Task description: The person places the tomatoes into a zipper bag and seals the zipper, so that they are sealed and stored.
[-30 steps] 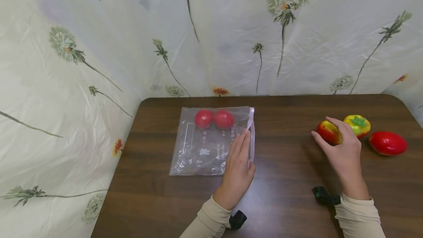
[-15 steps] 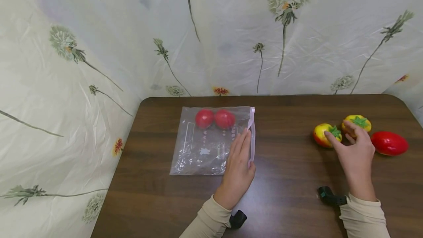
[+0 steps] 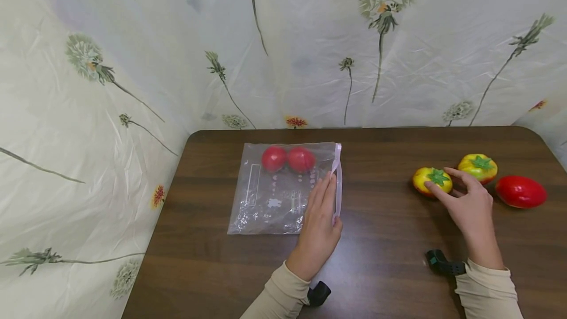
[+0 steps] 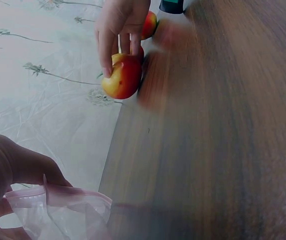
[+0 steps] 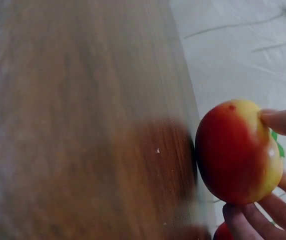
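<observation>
A see-through zip bag (image 3: 254, 220) lies flat on the table with two red round things (image 3: 274, 159) inside. My left hand (image 3: 316, 223) rests on its open right edge, fingers straight along the lilac zip strip (image 3: 338, 161). In the left wrist view, the bag's mouth (image 4: 82, 195) gapes beside that hand. My right hand (image 3: 469, 210) holds a red-and-yellow toy fruit (image 3: 425, 178) with a green leafy top, thumb on one side and fingers on the other. The right wrist view shows the same fruit (image 5: 238, 155) large and close between thumb and fingertips.
Behind the right hand sits a second yellow-and-red fruit (image 3: 476, 166) with a green top. To its right lies a glossy red oval fruit (image 3: 521, 192). The brown wooden table (image 3: 376, 260) ends at a flower-patterned sheet (image 3: 301, 38) at the back and left.
The held fruit has turned from its red side to its green top and shifted left. My right hand opened, moved right, then came back around it. The left hand and bag stay still.
</observation>
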The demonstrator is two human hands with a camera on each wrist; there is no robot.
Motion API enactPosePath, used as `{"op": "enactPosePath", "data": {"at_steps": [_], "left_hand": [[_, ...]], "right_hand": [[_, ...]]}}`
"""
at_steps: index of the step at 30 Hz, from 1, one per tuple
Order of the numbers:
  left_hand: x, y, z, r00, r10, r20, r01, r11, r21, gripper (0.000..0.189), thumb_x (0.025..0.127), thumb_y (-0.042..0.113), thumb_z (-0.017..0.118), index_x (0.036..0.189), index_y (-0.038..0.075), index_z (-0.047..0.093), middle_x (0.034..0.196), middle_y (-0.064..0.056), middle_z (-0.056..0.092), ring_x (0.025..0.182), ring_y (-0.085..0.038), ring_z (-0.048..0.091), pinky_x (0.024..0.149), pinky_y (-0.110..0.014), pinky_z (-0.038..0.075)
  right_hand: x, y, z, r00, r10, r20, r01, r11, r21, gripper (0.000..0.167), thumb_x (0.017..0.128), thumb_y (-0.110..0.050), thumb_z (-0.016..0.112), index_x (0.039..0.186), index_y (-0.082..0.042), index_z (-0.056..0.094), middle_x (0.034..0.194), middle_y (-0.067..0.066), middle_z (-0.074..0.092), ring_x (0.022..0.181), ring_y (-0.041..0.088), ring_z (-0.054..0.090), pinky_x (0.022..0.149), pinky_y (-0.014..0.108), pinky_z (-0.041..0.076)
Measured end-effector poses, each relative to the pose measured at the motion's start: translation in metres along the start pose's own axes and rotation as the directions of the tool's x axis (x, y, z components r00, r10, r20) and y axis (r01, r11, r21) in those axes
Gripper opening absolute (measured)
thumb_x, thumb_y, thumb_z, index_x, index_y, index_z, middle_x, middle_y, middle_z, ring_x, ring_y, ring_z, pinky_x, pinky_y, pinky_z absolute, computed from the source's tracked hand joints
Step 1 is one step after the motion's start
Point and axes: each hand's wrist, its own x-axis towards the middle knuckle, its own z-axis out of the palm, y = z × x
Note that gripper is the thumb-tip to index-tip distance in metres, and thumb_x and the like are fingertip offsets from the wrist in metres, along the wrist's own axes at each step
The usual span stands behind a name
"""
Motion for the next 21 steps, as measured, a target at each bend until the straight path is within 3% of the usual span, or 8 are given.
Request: {"op": "enactPosePath", "data": {"at_steps": [2,3,5,7,9,15,21], "left_hand": [[0.0000,-0.0001,0.0000,1.000,0.000,0.000,0.000,1.000,-0.001,0.094,0.078,-0.010,0.076,0.161,0.005,0.033,0.169,-0.009,0.033,0.153,-0.036,0.037,0.126,-0.049,0.033],[-0.0001,-0.0001,0.0000,1.000,0.001,0.000,-0.001,1.000,0.001,0.094,0.078,-0.010,0.076,0.161,0.005,0.033,0.169,-0.009,0.033,0.153,-0.036,0.037,0.126,-0.049,0.033],[-0.0002,-0.0001,0.0001,1.000,0.000,0.000,0.000,1.000,0.002,0.094,0.078,-0.010,0.076,0.161,0.005,0.032,0.169,-0.009,0.033,0.153,-0.036,0.037,0.126,-0.049,0.033],[-0.0001,-0.0001,0.0003,1.000,-0.003,0.002,0.003,1.000,0.004,0.094,0.079,-0.010,0.076,0.161,0.006,0.032,0.169,-0.009,0.033,0.153,-0.036,0.037,0.126,-0.049,0.033],[0.0001,-0.0001,0.0006,1.000,-0.007,0.005,0.007,1.000,0.005,0.095,0.079,-0.010,0.076,0.161,0.006,0.032,0.169,-0.008,0.032,0.153,-0.036,0.037,0.126,-0.049,0.033],[0.0005,0.0000,0.0015,1.000,-0.009,0.006,0.009,1.000,0.003,0.095,0.078,-0.010,0.077,0.161,0.005,0.033,0.169,-0.008,0.032,0.153,-0.036,0.037,0.126,-0.050,0.033],[0.0001,0.0005,0.0012,1.000,-0.018,0.012,0.018,1.000,-0.001,0.097,0.079,-0.010,0.077,0.162,0.007,0.031,0.170,-0.007,0.031,0.153,-0.035,0.037,0.126,-0.049,0.032]], "right_hand": [[-0.0002,-0.0001,0.0008,1.000,-0.012,0.006,0.012,1.000,-0.008,0.070,0.091,-0.047,0.076,0.146,-0.009,0.057,0.149,0.026,0.055,0.108,0.023,0.071,0.071,-0.004,0.044],[-0.0003,-0.0002,0.0011,1.000,-0.018,0.008,0.018,1.000,-0.007,0.070,0.090,-0.047,0.076,0.146,-0.009,0.057,0.149,0.026,0.055,0.106,0.022,0.072,0.071,-0.004,0.044],[-0.0005,-0.0003,0.0013,0.999,-0.035,0.014,0.035,0.999,-0.002,0.070,0.090,-0.045,0.077,0.146,-0.008,0.057,0.148,0.026,0.054,0.097,0.005,0.069,0.070,-0.004,0.043],[-0.0007,-0.0003,0.0013,0.999,-0.049,0.016,0.049,0.999,-0.002,0.070,0.089,-0.044,0.079,0.145,-0.007,0.057,0.147,0.028,0.054,0.087,-0.018,0.052,0.069,-0.005,0.041],[-0.0009,-0.0004,0.0012,0.998,-0.063,0.020,0.063,0.998,-0.001,0.071,0.088,-0.043,0.080,0.145,-0.006,0.057,0.146,0.029,0.054,0.084,-0.028,0.037,0.068,-0.006,0.039],[-0.0012,-0.0002,0.0014,0.997,-0.067,0.027,0.067,0.998,0.002,0.073,0.088,-0.043,0.080,0.146,-0.006,0.056,0.145,0.028,0.055,0.086,-0.028,0.034,0.070,-0.006,0.040],[-0.0007,0.0000,0.0005,0.998,-0.059,0.032,0.059,0.998,0.014,0.074,0.088,-0.043,0.080,0.148,-0.008,0.054,0.143,0.029,0.060,0.088,-0.025,0.044,0.072,-0.005,0.042]]}}
